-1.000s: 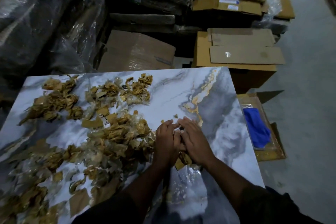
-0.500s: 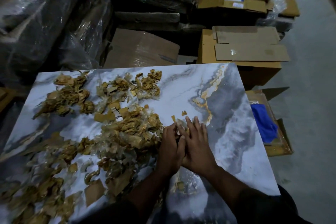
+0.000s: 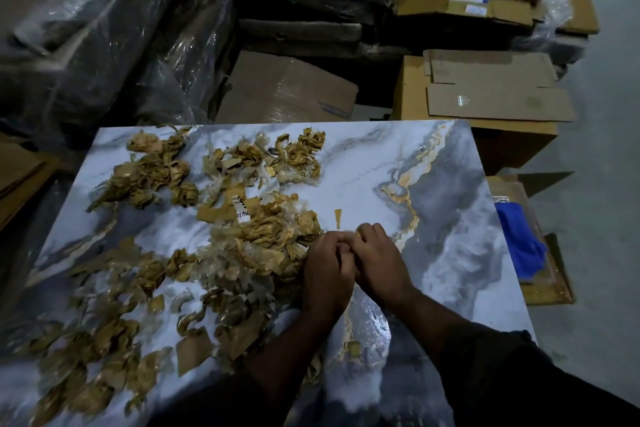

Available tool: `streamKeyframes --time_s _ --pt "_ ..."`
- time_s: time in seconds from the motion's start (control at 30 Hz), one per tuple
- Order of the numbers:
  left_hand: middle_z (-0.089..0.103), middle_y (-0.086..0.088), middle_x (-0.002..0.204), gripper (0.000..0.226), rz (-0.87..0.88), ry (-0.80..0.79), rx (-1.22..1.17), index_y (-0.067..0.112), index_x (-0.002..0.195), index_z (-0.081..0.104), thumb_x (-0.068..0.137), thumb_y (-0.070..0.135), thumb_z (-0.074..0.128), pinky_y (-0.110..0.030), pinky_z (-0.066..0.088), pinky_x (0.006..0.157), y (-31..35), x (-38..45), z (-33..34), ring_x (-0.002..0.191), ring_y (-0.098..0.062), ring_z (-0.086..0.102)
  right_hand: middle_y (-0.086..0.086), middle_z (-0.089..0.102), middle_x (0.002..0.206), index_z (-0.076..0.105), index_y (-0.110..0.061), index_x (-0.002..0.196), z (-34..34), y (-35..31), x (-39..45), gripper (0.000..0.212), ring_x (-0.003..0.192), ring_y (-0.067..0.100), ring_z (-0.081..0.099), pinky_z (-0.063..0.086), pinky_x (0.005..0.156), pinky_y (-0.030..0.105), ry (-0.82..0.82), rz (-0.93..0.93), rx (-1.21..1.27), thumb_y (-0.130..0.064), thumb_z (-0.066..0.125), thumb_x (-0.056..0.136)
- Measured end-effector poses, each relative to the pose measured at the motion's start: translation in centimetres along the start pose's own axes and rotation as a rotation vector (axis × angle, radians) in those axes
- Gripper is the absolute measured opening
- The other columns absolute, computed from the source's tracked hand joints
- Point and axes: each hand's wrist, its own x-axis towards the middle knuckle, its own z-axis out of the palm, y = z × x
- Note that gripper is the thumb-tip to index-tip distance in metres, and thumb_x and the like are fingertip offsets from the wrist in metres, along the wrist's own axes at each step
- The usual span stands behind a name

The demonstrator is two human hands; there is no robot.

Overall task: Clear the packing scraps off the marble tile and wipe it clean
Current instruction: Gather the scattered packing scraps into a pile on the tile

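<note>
Hands met at centre frame: left hand [image 3: 325, 265] and right hand [image 3: 379, 258] pressed together, fingers curled, seemingly bunching scraps [image 3: 263, 239], though their hold was hidden. Scraps covered the marble tile [image 3: 460, 253] leftward; a blue cloth [image 3: 519, 243] waited right, probably for wiping.

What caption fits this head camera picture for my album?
Two hands, left hand and right hand, gather brown packing scraps on a marble tile.
</note>
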Motion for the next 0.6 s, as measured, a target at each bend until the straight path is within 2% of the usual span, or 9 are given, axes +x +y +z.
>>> streamKeyframes --time_s 0.07,0.17,0.27,0.33,0.4,0.47,0.6 --pt "0.061 0.0 0.097 0.016 0.023 0.006 0.003 0.014 0.1 0.066 0.093 0.017 0.052 -0.043 0.052 0.078 0.3 -0.1 -0.1 0.088 -0.018 0.06 -0.002 0.051 0.092 0.063 -0.026 0.109 -0.4 -0.4 0.1 0.024 0.085 0.02 0.048 0.041 0.062 0.035 -0.03 0.047 0.04 -0.029 0.053 0.088" --pt "0.061 -0.001 0.108 0.023 0.083 0.026 -0.01 0.013 0.109 0.067 0.093 0.022 0.053 -0.041 0.051 0.087 0.7 0.0 -0.5 0.1 -0.017 0.06 -0.007 0.052 0.08 0.054 -0.027 0.083 -1.8 -1.1 1.2 0.004 0.073 0.018 0.056 0.042 0.059 0.034 -0.06 0.239 0.14 -0.025 0.057 0.083" --pt "0.06 0.001 0.123 0.029 0.116 -0.004 -0.04 0.014 0.123 0.065 0.097 0.024 0.055 -0.04 0.049 0.098 1.3 0.0 -1.0 0.117 -0.015 0.057 -0.005 0.06 0.079 0.054 -0.025 0.08 -3.2 -2.1 2.2 0.006 0.073 0.017 0.06 0.05 0.066 0.038 -0.032 0.348 0.255 -0.027 0.05 0.085" --pt "0.057 0.003 0.131 0.032 0.104 -0.028 -0.082 0.015 0.13 0.061 0.1 0.025 0.055 -0.039 0.048 0.103 1.9 0.0 -1.5 0.124 -0.013 0.055 -0.006 0.062 0.079 0.056 -0.024 0.08 -4.0 -3.0 2.8 0.015 0.074 0.012 0.06 0.052 0.068 0.039 0.021 0.385 0.356 -0.025 0.044 0.09" --pt "0.055 0.007 0.127 0.029 0.109 0.017 -0.126 0.018 0.13 0.059 0.102 0.027 0.055 -0.036 0.049 0.099 2.6 0.2 -2.4 0.119 -0.008 0.056 -0.006 0.061 0.077 0.055 -0.022 0.078 -4.8 -4.2 3.6 0.021 0.073 0.006 0.058 0.05 0.067 0.037 0.063 0.406 0.436 -0.019 0.045 0.097" --pt "0.053 0.01 0.117 0.022 0.09 0.107 -0.147 0.022 0.121 0.059 0.101 0.032 0.059 -0.035 0.053 0.091 3.4 0.7 -3.7 0.107 -0.007 0.059 -0.007 0.06 0.078 0.054 -0.022 0.078 -5.4 -5.6 4.5 0.021 0.073 0.004 0.056 0.045 0.065 0.032 0.081 0.336 0.45 -0.016 0.051 0.098" --pt "0.056 0.008 0.101 0.018 -0.004 0.271 -0.111 0.026 0.099 0.058 0.094 0.043 0.061 -0.039 0.054 0.081 3.9 2.1 -7.3 0.091 -0.01 0.059 -0.012 0.048 0.078 0.049 -0.028 0.08 -5.9 -9.5 6.3 0.017 0.071 0.008 0.048 0.034 0.062 0.029 0.047 0.204 0.407 -0.027 0.061 0.092"
